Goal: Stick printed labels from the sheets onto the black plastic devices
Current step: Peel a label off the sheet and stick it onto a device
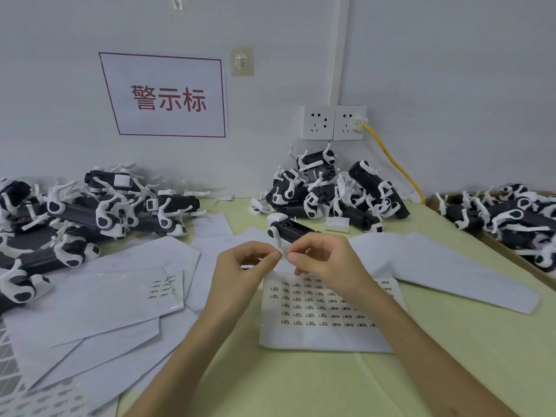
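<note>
Left hand [240, 266] and right hand [325, 260] both pinch one tiny label [282, 253] at their fingertips, above the far edge of the label sheet [316, 308]. The black device [293, 231] lies just beyond that sheet. Pulled between two hands, the label may fold onto itself or cling to skin.

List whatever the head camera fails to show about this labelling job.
Head view: the label is tiny, pinched between left hand and right hand; print unreadable.
Head view: label sheet print too small; right forearm covers its right side.
Head view: device behind the hands, near end hidden by them.
Head view: pile at right, cut by frame edge.
</note>
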`<state>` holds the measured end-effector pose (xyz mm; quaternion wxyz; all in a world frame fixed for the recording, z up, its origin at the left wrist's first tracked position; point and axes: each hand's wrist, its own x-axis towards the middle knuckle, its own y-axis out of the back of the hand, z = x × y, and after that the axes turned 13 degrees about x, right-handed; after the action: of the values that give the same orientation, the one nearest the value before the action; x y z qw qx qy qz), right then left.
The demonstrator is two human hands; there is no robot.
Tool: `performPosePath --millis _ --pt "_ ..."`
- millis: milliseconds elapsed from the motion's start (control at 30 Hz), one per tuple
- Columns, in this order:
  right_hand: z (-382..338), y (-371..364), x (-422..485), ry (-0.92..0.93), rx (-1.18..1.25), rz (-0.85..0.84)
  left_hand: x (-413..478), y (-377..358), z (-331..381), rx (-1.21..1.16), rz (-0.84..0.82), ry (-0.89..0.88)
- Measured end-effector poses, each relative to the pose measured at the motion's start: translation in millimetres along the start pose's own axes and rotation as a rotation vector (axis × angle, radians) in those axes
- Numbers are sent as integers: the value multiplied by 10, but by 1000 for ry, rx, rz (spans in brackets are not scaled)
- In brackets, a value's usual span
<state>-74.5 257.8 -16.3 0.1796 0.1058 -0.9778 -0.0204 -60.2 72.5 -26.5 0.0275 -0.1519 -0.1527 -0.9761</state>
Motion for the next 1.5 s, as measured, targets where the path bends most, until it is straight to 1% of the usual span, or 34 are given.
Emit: performPosePath --millis 333,467,533,600,667,733,767,867,933,1000,1067,1133,1267,1367,1500 --pt "-7 -26 -6 28 -68 4 -15 -14 -4 108 -21 -77" --pt "-20 -45 -30 10 -115 -13 -18 -30 -30 156 16 -79" --pt "-43 -56 -29 46 -96 53 -9 -21 -55 151 79 -48" --pt "-70 -24 -13 124 -60 178 7 -2 -83 137 132 -12" --pt "-67 53 21 157 -87 302 19 1 -97 127 150 5" --pt "-13 144 56 104 -169 369 18 -10 -96 128 140 4" --pt "29 175 74 64 -212 378 15 -17 -94 135 131 1" --pt "201 197 96 -42 -320 339 10 -26 -101 165 109 -11" --pt "301 168 97 -101 -341 296 6 -26 -100 168 105 -12" --pt "375 152 103 -109 -370 279 3 -26 -89 173 105 -11" --pt "412 156 110 -78 -399 297 -3 -25 -73 183 103 -15" --pt "400 159 110 -28 -387 330 -15 -24 -63 187 106 -18" --pt "285 131 86 138 -346 368 -39 -30 -48 231 131 -52" --pt "159 110 56 211 -243 376 -55 -31 -28 297 148 -75" --pt "18 95 11 225 -58 292 -67 -8 10 351 264 -95"
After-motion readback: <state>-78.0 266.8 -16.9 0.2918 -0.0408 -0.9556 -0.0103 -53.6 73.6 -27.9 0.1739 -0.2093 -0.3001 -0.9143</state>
